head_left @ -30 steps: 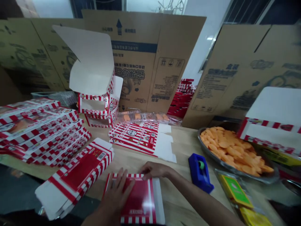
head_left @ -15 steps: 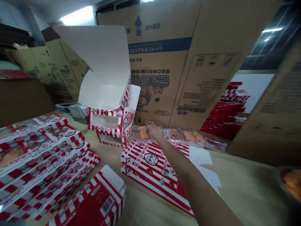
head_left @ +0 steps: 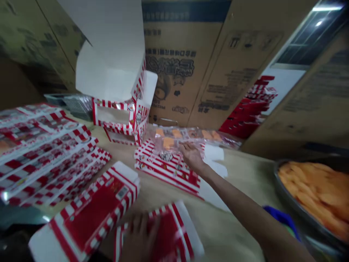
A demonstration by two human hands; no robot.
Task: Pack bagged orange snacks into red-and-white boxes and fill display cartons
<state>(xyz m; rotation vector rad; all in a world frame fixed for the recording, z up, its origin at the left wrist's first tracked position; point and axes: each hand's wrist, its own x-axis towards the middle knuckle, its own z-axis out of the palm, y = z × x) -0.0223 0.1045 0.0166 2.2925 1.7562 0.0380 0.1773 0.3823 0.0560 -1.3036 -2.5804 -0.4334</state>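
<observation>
My right hand (head_left: pixel 191 155) is closed on the edge of a clear plastic packet (head_left: pixel 169 143) with an orange piece inside. The packet is just above a stack of flat red-and-white striped cartons (head_left: pixel 169 171). At the bottom, my left hand (head_left: pixel 140 236), blurred, lies with fingers spread on a red carton with striped edges (head_left: pixel 171 233). Another folded carton (head_left: pixel 92 213) lies to its left. Behind my right hand, a row of similar clear packets (head_left: pixel 207 135) rests along the cardboard.
An open white-lined carton (head_left: pixel 109 76) stands on others at the back. Stacked striped cartons (head_left: pixel 46 160) fill the left, with clear plastic trays (head_left: pixel 77 105) behind. A metal basin (head_left: pixel 282 182) of orange food sits right, near a blue object (head_left: pixel 282 220). Tall cardboard (head_left: pixel 174 43) walls the back.
My view has tipped down and to the right. My right hand has drawn a packet from the row toward me. My left hand and the carton under it have come into view.
</observation>
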